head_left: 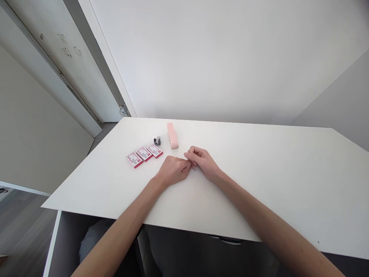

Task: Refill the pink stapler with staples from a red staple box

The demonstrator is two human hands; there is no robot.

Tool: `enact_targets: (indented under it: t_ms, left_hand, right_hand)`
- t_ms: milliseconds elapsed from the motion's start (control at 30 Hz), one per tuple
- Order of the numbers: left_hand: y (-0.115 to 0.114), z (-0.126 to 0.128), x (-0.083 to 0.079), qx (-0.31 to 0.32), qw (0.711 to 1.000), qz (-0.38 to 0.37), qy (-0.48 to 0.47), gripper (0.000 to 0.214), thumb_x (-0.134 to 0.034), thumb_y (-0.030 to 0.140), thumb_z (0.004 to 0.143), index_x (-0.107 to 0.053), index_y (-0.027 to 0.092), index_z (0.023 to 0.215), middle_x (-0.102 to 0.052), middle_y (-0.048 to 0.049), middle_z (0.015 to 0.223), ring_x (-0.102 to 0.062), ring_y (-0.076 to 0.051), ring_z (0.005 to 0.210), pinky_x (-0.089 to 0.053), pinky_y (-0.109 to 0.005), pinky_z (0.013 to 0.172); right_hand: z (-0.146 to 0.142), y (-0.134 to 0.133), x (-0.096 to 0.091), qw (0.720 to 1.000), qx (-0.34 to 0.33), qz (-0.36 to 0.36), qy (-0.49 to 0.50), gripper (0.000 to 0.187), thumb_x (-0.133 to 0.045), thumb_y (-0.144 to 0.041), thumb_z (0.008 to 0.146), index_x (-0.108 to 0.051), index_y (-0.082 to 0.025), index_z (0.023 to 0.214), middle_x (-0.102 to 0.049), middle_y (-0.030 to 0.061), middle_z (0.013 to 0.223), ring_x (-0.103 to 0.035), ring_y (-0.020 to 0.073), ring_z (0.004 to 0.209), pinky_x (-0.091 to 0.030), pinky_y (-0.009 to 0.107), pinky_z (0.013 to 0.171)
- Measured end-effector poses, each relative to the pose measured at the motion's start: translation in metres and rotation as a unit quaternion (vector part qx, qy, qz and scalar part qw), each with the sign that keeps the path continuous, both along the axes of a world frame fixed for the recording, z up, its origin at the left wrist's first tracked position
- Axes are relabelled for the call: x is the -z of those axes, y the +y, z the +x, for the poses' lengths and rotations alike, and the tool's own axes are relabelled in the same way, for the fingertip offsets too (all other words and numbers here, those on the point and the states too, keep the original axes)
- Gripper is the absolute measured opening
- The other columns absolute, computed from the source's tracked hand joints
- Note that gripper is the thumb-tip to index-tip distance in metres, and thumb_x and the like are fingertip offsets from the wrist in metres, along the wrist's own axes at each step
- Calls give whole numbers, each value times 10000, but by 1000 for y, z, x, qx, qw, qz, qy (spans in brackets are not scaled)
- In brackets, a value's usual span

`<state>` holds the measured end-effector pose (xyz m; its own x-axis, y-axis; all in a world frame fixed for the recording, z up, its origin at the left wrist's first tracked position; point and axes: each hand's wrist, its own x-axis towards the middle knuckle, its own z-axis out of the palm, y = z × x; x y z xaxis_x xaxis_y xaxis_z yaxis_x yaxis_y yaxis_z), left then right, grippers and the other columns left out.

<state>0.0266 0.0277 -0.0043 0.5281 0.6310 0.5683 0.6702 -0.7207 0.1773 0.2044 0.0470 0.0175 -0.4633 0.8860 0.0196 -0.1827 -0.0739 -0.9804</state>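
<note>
My left hand (173,170) rests on the white table (268,169), closed into a fist. Against its fingers lies my right hand (205,162), loosely closed with the thumb over the curled fingers. No object shows in either hand. Just beyond them stands a pink stapler (172,135). Left of the stapler is a small black and silver staple remover (157,141). Three small red and white boxes (134,159) lie in a slanting row to the left of my left hand.
A white wall (219,61) rises behind the table's back edge. To the left are a pale door panel (37,115) and a grey wooden floor (23,227). Below the front edge a dark open space surrounds my legs. Some cable (123,110) hangs near the back left corner.
</note>
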Motion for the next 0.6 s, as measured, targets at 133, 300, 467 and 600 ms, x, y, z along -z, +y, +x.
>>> enact_targets:
  t_ms: [133,300,467,600]
  left_hand:
    - [0,0,0,-3,1000,-1,10,345,-511,52,831,-339,202,573,-579,44,517,-393,-99,433,-200,-296,478]
    - [1,0,1,-8,1000,-3,15,346,-518,64,831,-339,202,569,-572,45,509,-380,-100,427,-209,-286,478]
    - [1,0,1,-6,1000,-5,19,324,-519,54,815,-356,200,576,-603,46,526,-407,-101,437,-220,-272,488]
    - [0,0,0,-1,1000,4,10,329,-518,50,814,-343,199,578,-583,55,510,-394,-96,431,-216,-269,480]
  right_hand:
    - [0,-1,-2,1000,3,-3,-4,494,-845,-533,817,-479,-240,664,-467,-53,612,-432,136,606,-345,311,621]
    - [0,-1,-2,1000,1,-2,3,495,-851,-516,814,-471,-239,663,-460,-55,617,-428,133,605,-335,309,621]
    - [-1,-2,-3,1000,3,-4,1,497,-845,-516,822,-467,-237,661,-451,-57,614,-425,129,596,-328,308,619]
    - [-1,-2,-4,1000,4,-3,-1,505,-855,-525,809,-469,-235,663,-456,-57,614,-428,128,595,-333,307,618]
